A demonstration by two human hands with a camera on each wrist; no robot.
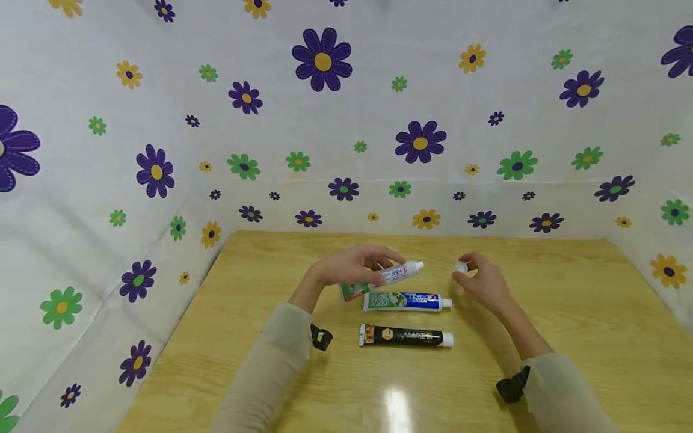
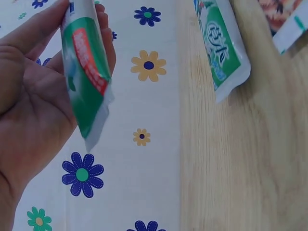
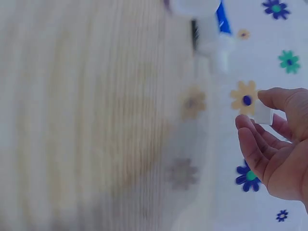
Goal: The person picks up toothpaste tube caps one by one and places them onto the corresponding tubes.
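Note:
My left hand (image 1: 357, 266) grips a white and green toothpaste tube (image 1: 397, 273) at the back of the group, its bare nozzle pointing right. In the left wrist view the tube's green crimped end (image 2: 89, 82) hangs down from between thumb and fingers. To the right, my right hand (image 1: 483, 282) pinches a small white cap (image 1: 461, 267) between thumb and fingertips, apart from the nozzle. The cap (image 3: 263, 115) also shows in the right wrist view. Just in front of the held tube lies a blue and green toothpaste tube (image 1: 406, 301).
A black toothpaste tube (image 1: 406, 336) with a white cap lies nearest me on the wooden table (image 1: 260, 367). A white flowered cloth (image 1: 368, 108) rises behind the table and along both sides.

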